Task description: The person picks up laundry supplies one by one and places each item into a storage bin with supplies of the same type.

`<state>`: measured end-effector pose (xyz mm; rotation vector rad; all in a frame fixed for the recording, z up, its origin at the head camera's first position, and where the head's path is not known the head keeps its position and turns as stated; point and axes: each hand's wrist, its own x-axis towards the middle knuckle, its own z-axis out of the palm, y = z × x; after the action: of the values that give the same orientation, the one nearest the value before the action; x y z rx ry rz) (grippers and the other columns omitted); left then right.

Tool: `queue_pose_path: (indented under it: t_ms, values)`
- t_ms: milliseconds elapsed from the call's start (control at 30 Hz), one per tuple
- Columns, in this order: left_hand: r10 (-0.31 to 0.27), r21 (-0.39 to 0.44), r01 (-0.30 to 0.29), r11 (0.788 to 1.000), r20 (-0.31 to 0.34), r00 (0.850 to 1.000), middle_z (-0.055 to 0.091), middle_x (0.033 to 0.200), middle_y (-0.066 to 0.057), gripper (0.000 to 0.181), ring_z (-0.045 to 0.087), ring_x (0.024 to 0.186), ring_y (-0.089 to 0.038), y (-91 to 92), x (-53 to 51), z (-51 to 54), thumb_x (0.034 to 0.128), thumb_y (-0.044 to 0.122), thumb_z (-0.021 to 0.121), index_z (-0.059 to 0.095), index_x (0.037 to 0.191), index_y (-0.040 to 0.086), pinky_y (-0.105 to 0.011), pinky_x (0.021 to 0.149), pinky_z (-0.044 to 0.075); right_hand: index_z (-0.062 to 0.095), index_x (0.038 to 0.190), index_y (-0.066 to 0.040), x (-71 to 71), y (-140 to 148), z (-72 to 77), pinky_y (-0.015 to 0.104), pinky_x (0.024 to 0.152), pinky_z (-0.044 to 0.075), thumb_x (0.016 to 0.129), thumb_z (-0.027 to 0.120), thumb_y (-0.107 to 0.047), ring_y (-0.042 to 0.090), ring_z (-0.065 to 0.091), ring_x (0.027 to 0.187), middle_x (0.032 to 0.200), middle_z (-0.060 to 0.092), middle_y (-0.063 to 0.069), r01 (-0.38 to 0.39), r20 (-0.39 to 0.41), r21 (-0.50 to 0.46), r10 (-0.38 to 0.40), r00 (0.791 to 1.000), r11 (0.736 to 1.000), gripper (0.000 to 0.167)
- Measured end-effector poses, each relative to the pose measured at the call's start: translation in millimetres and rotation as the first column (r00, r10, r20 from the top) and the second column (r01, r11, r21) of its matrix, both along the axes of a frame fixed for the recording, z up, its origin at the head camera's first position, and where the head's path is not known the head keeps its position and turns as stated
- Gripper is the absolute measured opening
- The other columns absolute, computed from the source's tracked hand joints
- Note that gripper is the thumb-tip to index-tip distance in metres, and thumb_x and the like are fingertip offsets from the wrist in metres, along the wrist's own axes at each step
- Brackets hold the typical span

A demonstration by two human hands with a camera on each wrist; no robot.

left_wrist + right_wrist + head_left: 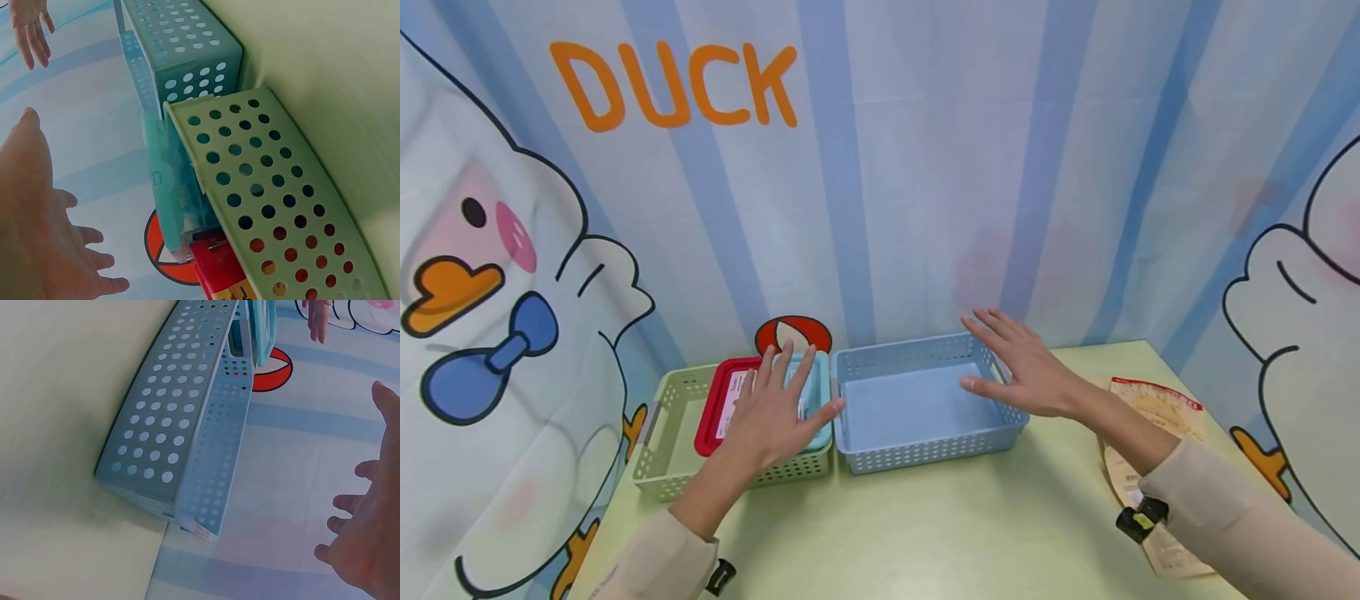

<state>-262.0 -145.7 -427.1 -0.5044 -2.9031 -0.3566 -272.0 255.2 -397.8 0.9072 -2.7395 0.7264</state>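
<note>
The red box (713, 408) and the teal box (822, 404) are side by side in the green basket (793, 472), at the left of the bench. The red box is on the left, and it has a white label on top. The teal box is on the right, close to the blue basket (932, 454). Both boxes poke up above the green basket's rim.

The left hand (778, 412) is over the two boxes. Its fingers are spread wide and its thumb points to the right. It has hold of nothing, and the left wrist view shows it apart from the boxes.

The blue basket sits just beside the green one, in the middle of the bench. I cannot tell if the two baskets touch. Both have lots of little round holes. A small white tag (201, 531) is on the blue basket's right end.

The right hand (1026, 375) is up over that right end. It is open too, with its fingers out, and it holds nothing.

A tan bag (1161, 408) with a red top lies at the right of the bench (925, 533), partly under the right arm. Behind everything hangs a blue and white striped curtain (917, 183) with big orange letters, "DUCK" (673, 104).
</note>
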Motion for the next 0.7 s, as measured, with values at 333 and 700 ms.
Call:
queue_pose_path:
  t_ms: [333,700]
  values:
    - [-0.051,0.028,0.051,0.998,0.010,0.999,0.011,0.177,-0.014,0.098,0.010,0.161,-0.045,12.7,3.8,-16.5,0.0965,0.081,0.044,0.023,0.171,0.021,-0.071,0.123,0.016,0.023,0.171,-0.020,3.7,16,0.2,0.077,0.119,0.015,0.102,0.064,-0.051,0.041,0.009,0.162,0.177,0.015,0.010,0.025,0.092,0.012,-0.026,0.995,1.000,0.086]
    - [-0.130,0.045,0.130,0.990,-0.008,0.991,0.019,0.176,-0.013,0.095,0.012,0.162,-0.041,45.3,13.8,-18.8,0.0973,0.079,0.048,0.028,0.170,0.021,-0.069,0.124,0.020,0.030,0.169,-0.015,3.9,29,5.3,0.078,0.118,0.017,0.102,0.064,-0.049,0.045,0.014,0.160,0.173,0.024,0.017,0.044,0.081,0.040,-0.047,0.996,0.998,0.082]
